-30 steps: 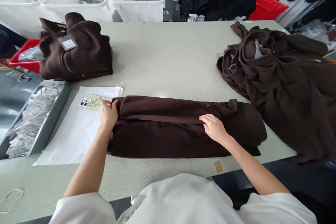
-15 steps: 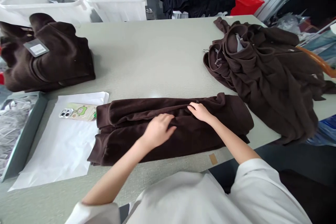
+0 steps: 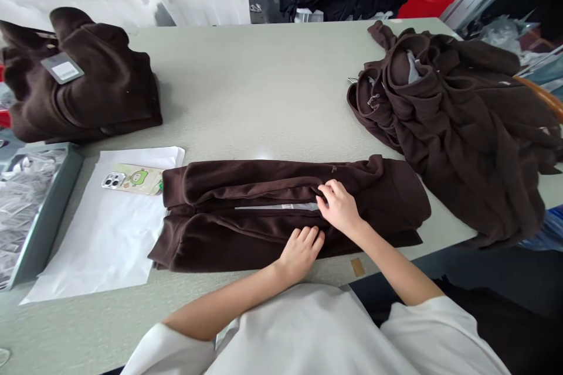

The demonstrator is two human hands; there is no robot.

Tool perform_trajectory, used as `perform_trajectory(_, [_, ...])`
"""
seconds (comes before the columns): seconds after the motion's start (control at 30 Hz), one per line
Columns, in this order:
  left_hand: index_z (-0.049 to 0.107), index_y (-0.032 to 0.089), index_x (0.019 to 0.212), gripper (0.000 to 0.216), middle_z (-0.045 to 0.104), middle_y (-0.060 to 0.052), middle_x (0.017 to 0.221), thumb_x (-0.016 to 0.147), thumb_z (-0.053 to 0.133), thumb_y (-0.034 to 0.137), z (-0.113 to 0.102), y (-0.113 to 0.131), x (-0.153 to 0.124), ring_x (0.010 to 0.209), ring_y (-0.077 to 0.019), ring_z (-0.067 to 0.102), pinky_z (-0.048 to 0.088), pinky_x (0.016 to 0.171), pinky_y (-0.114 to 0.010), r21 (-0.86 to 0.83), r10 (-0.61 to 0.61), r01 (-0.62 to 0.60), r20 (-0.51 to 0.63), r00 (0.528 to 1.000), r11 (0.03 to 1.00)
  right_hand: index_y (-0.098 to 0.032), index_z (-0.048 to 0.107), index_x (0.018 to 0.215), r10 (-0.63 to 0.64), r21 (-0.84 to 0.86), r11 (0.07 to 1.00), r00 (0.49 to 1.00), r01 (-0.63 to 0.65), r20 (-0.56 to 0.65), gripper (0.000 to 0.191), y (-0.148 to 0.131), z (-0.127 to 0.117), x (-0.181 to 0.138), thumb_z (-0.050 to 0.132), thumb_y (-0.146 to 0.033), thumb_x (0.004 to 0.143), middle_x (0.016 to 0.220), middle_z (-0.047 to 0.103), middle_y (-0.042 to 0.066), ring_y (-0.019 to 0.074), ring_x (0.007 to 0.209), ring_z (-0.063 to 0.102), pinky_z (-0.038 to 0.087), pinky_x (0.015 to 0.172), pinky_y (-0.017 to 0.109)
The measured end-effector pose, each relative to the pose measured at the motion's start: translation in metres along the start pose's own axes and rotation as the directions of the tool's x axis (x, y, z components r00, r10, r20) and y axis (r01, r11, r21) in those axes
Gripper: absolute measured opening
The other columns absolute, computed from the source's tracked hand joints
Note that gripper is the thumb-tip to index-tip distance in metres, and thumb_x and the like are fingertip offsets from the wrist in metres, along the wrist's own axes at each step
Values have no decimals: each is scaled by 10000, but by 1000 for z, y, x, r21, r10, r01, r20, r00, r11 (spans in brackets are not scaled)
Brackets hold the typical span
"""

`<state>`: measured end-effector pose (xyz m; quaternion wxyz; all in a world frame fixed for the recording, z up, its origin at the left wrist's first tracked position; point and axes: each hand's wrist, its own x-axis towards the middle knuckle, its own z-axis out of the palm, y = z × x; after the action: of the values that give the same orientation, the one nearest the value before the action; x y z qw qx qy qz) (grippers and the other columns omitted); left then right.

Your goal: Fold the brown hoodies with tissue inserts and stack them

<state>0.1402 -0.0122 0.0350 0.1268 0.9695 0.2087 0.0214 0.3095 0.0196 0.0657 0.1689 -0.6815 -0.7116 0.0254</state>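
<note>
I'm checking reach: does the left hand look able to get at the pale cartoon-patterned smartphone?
Probably yes: the left hand rests on the folded dark brown garment, and most of the smartphone lies uncovered on white paper.

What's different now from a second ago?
The left hand let go of the left end of the folded garment and moved right, onto its near half, close to the right hand. The middle fold has opened, showing a light strip. The right hand is still at that fold; the phone stays on the paper.
</note>
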Motion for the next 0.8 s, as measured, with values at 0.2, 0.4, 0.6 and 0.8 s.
perform_trajectory(0.2, [572, 139, 1055, 296, 601, -98, 1029, 775, 477, 129, -17, -28, -14, 968, -232, 516, 407, 854, -359, -241, 56, -56, -5, 998, 969, -195, 596, 1096, -235, -7, 972, 972, 234, -26, 291, -27, 22, -33, 380, -223, 902, 1234, 533, 100, 257, 1134, 466, 437, 908, 403])
perform_trajectory(0.4, [596, 168, 856, 219, 606, -117, 879, 885, 383, 212, -53, -122, -77, 850, -261, 537, 379, 763, -399, -68, -573, 587, -328, 751, 807, -146, 626, 942, -203, -185, 962, 979, 202, 18, 246, -24, 39, -31, 412, -260, 906, 994, 596, 137, 246, 884, 503, 396, 742, 364])
perform_trajectory(0.6, [578, 169, 835, 291, 562, -118, 868, 922, 332, 298, -53, -154, -105, 862, -274, 502, 343, 767, -415, 254, -553, 627, -309, 774, 736, -135, 578, 781, -289, -280, 916, 957, 286, 33, 192, -28, 39, -28, 429, -164, 897, 787, 572, 85, 197, 773, 462, 299, 706, 319])
perform_trajectory(0.8, [581, 138, 955, 276, 571, -114, 890, 923, 333, 256, -42, -144, -104, 841, -250, 504, 338, 799, -385, 345, -428, 512, -293, 855, 787, -150, 593, 845, -283, -317, 916, 956, 244, -83, 189, -27, 36, -31, 417, -170, 912, 710, 539, 52, 176, 693, 443, 253, 666, 308])
